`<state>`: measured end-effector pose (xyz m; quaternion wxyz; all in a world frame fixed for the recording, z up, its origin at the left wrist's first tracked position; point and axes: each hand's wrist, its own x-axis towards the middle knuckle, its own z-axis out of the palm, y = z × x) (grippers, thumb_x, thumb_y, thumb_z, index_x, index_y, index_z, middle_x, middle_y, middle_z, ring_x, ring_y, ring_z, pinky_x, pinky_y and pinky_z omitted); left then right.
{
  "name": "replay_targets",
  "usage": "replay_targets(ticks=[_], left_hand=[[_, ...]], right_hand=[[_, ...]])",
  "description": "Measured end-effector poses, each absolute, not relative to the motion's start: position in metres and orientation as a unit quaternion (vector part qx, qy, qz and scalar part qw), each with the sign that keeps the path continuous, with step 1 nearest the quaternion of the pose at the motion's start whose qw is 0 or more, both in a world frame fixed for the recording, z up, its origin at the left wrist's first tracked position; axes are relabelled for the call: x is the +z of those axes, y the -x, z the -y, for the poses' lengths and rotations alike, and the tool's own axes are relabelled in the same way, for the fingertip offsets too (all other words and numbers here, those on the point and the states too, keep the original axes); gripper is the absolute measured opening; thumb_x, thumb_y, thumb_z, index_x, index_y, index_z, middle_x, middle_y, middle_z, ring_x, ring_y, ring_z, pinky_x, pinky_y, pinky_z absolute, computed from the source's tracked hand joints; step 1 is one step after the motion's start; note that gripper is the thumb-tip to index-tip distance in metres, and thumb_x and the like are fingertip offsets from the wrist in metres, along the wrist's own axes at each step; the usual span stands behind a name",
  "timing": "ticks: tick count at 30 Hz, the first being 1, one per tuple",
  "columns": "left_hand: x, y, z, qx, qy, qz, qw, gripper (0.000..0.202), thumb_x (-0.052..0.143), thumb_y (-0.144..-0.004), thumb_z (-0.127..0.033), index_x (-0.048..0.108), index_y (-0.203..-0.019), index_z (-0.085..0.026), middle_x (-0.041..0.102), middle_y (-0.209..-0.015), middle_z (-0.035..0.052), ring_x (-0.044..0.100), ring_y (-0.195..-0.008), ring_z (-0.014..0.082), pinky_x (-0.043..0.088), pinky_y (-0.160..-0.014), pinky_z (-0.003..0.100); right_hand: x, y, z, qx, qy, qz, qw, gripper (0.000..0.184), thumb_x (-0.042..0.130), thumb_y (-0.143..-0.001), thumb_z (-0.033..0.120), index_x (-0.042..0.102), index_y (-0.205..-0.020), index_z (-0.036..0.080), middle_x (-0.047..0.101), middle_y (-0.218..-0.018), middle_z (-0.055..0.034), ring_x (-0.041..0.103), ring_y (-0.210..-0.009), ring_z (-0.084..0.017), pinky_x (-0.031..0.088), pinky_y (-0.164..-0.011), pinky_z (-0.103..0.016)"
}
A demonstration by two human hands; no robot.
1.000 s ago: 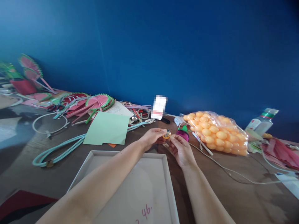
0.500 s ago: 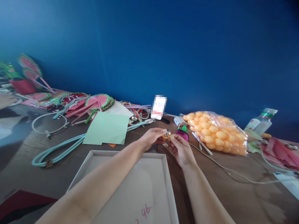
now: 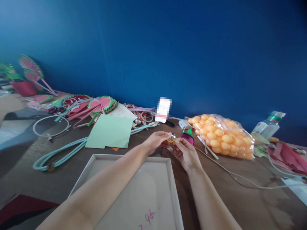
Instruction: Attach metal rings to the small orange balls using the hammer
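Note:
Just beyond the far right corner of a white box lid, my two hands meet over a small round piece [image 3: 171,137] with a shiny silver middle and a yellow-orange rim. My left hand [image 3: 155,141] pinches its left side between thumb and fingers. The thumb and fingers of my right hand [image 3: 188,156] close on its lower right edge. Behind my right hand lies a purple felt eggplant shape [image 3: 187,138] with a green top, partly hidden. The box lid [image 3: 176,198] lies under my left forearm, with pink handwriting inside.
A light green card [image 3: 110,131], a bent bundle of pale blue tubes [image 3: 62,152] and pink paper fans [image 3: 102,104] lie left. A propped phone [image 3: 163,110] stands behind. A bag of orange balls [image 3: 223,137], a cable and a bottle [image 3: 266,126] are right. Another person's arm [image 3: 11,107] shows far left.
At the far left the other person's arm has come further into view. My hands and the round piece stay almost where they were.

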<state>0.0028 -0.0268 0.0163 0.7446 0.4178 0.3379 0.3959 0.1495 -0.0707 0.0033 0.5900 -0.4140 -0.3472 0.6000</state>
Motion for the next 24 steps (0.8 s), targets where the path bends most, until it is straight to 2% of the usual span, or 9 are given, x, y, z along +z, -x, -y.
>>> replay_targets(ticks=[24], left_hand=[[0.0145, -0.0034, 0.0258, 0.393, -0.420, -0.339, 0.744, 0.043, 0.073, -0.067, -0.045, 0.068, -0.091, -0.010, 0.063, -0.073, 0.0054, 0.057, -0.061, 0.0093, 0.048, -0.066, 0.026]], right_hand=[[0.0059, -0.1467, 0.0719, 0.586, 0.415, 0.361, 0.595, 0.024, 0.080, -0.063, 0.033, 0.063, -0.073, 0.020, 0.057, -0.067, 0.0040, 0.046, -0.054, -0.005, 0.045, -0.050, -0.016]])
